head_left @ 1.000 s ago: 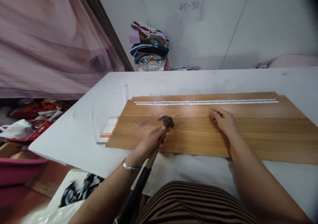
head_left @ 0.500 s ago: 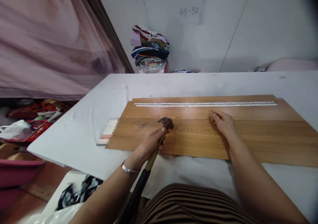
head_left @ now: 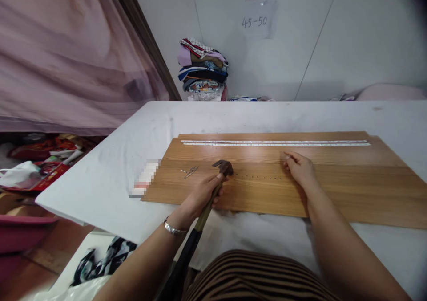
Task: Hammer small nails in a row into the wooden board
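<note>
My left hand (head_left: 204, 194) is wrapped round the handle of a claw hammer (head_left: 225, 167), close below its rusty head. The black lower grip runs back toward my body. Over the wooden board (head_left: 353, 181) my right hand (head_left: 302, 168) makes a pinch with thumb and forefinger. Whatever sits between those fingertips is too small to make out. A row of small dark dots (head_left: 257, 176) crosses the board between the hammer head and my right hand. Left of the hammer lies a small pile of nails (head_left: 191, 172).
Two white measuring strips (head_left: 273, 144) lie along the board's far side. The board rests on a white table (head_left: 110, 158), with a blurred-out box (head_left: 145, 178) at its left. Folded clothes (head_left: 203, 69) are stacked by the wall. A pink curtain (head_left: 66, 47) hangs on the left.
The view has tilted up slightly, so the table and board appear a little lower. Both hands keep nearly the same pose, and the hammer stays in my left hand.
</note>
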A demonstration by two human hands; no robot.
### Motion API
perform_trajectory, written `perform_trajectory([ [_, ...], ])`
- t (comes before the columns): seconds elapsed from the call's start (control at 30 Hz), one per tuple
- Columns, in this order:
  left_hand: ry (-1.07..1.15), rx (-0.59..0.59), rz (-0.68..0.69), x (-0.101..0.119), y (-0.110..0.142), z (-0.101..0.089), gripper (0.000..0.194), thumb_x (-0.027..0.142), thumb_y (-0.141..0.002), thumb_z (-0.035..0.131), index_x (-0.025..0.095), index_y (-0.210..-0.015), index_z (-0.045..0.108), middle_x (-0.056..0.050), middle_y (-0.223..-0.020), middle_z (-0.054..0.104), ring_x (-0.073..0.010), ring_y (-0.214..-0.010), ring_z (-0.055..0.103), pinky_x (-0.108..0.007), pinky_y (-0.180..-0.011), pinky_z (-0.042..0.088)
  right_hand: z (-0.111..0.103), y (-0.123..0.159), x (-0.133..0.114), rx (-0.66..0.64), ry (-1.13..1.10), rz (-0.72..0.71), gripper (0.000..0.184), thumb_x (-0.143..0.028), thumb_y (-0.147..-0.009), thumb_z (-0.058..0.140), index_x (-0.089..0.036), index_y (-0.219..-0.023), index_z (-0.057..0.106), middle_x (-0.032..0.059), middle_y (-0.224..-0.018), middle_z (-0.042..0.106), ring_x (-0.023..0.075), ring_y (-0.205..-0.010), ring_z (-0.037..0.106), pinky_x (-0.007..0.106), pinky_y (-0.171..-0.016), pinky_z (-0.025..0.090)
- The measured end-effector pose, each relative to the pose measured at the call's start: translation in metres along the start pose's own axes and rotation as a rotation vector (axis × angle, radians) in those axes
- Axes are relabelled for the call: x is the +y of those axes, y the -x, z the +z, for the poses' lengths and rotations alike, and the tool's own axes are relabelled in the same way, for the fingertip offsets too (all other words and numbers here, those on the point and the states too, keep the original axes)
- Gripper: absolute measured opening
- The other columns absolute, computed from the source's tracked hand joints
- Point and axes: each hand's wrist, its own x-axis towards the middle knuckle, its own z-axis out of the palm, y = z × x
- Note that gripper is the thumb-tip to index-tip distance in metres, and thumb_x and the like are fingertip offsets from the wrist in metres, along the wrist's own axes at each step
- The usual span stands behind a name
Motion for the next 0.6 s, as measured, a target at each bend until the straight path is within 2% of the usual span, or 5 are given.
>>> perform_trajectory([
  [0.17,-0.009,0.019,-0.01,-0.0022,-0.0024,-0.0013,0.054,0.065,-0.093,0.066,0.016,-0.116,0.064,0.005,-0.067,0.054,-0.0059,-0.042,0.039,-0.02,-0.039,0.027,-0.0002,0.0009,-0.0009,0.008,0.015,-0.005,0.045,-0.045,-0.085,0.057,-0.02,-0.112,0.082,0.0034,-0.071,0.076,0.019,-0.058,0.066,0.033,-0.063,0.052],
  [0.4,0.018,-0.015,0.018,-0.0065,-0.0056,-0.0035,0.051,0.064,-0.095,0.064,0.016,-0.114,0.063,0.006,-0.066,0.052,-0.005,-0.042,0.038,-0.02,-0.04,0.026,0.0,-0.0001,-0.0008,0.015,0.01,0.009,0.046,-0.045,-0.086,0.057,-0.019,-0.114,0.082,0.0052,-0.075,0.077,0.0214,-0.065,0.069,0.036,-0.068,0.055],
  [0.6,0.016,0.015,-0.016,0.0,-0.0013,0.0003,0.045,0.06,-0.098,0.061,0.017,-0.112,0.064,0.004,-0.066,0.054,-0.006,-0.043,0.039,-0.022,-0.04,0.024,0.0005,-0.0012,0.0004,0.016,0.002,0.01,0.046,-0.043,-0.085,0.057,-0.018,-0.115,0.082,0.0045,-0.072,0.076,0.0212,-0.065,0.068,0.035,-0.067,0.055],
])
